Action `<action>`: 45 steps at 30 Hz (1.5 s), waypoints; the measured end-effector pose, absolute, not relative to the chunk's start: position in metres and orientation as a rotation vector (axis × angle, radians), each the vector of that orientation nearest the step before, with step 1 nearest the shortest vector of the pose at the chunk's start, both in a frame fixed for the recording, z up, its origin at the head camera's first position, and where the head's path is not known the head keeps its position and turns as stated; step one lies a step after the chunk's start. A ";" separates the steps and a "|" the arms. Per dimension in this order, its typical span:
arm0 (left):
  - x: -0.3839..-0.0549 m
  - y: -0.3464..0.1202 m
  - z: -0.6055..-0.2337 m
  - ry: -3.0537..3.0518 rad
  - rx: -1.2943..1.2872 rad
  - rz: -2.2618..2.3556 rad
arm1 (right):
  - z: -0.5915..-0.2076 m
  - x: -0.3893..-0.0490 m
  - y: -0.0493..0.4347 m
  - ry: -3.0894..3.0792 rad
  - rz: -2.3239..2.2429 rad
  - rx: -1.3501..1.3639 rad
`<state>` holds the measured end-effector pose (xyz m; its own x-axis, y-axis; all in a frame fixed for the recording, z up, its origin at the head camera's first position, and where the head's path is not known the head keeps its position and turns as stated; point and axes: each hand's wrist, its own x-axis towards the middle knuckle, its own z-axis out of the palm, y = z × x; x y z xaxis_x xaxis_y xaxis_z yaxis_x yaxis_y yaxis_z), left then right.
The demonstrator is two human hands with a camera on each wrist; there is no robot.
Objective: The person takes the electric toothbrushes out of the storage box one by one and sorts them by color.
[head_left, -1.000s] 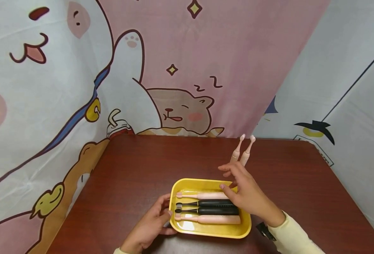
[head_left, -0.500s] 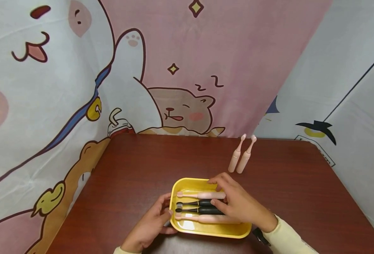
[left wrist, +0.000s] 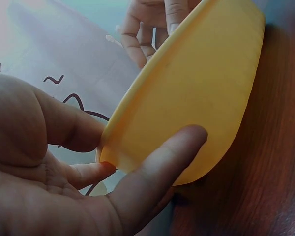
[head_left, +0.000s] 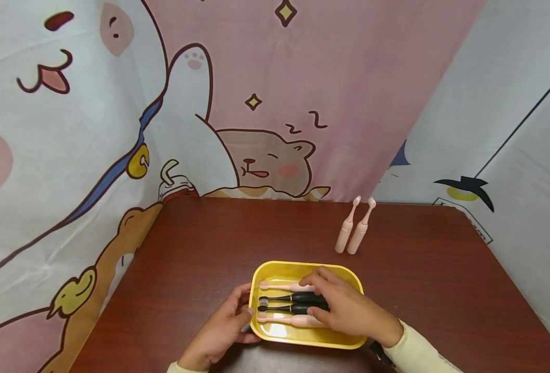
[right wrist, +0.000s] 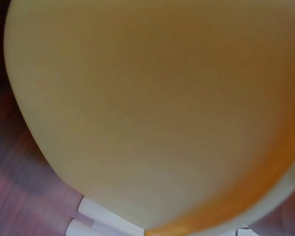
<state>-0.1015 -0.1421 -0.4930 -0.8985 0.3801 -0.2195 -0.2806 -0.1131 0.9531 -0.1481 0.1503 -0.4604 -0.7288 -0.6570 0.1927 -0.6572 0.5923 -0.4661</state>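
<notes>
A yellow tray [head_left: 321, 341] on the table holds two black electric toothbrushes [head_left: 298, 297] lying between two pink electric toothbrushes [head_left: 298, 320]. My left hand [head_left: 221, 331] grips the tray's left end. In the left wrist view, its fingers [left wrist: 157, 162] lie along the outer wall, with another digit at the rim. Over the tray's right half, my right hand [head_left: 349, 305] arches with thumb and index finger apart, spanning the black handles and hiding the right ends of the brushes. The right wrist view shows mostly the tray's outer wall [right wrist: 152, 98], without the hand.
Two more pink electric toothbrushes [head_left: 358, 235] stand upright on the dark red table [head_left: 237, 233], behind the tray. Their pale handles [right wrist: 108, 219] show at the bottom of the right wrist view. A cartoon-printed cloth [head_left: 372, 103] hangs along the table's back and left sides.
My right hand has come down and left from beside the standing pink toothbrushes to the brushes inside the tray. The left hand and the tray have hardly moved.
</notes>
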 end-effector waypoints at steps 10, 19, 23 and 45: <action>-0.101 -0.142 -0.494 1.742 0.088 2.054 | -0.471 -0.148 0.149 -2.877 0.769 1.208; -0.101 -0.142 -0.494 1.735 0.094 2.058 | -0.470 -0.148 0.146 -2.924 0.711 1.261; -0.101 -0.143 -0.494 1.728 0.100 2.061 | -0.471 -0.149 0.144 -2.952 0.688 1.269; -0.102 -0.143 -0.491 1.720 0.090 2.063 | -0.471 -0.147 0.141 -2.920 0.424 1.329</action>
<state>-0.1018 -0.1433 -0.4907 -0.8964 0.3775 -0.2323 -0.2965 -0.1211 0.9473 -0.1474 0.1406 -0.4707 -0.6590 -0.7518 0.0220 -0.7270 0.6292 -0.2749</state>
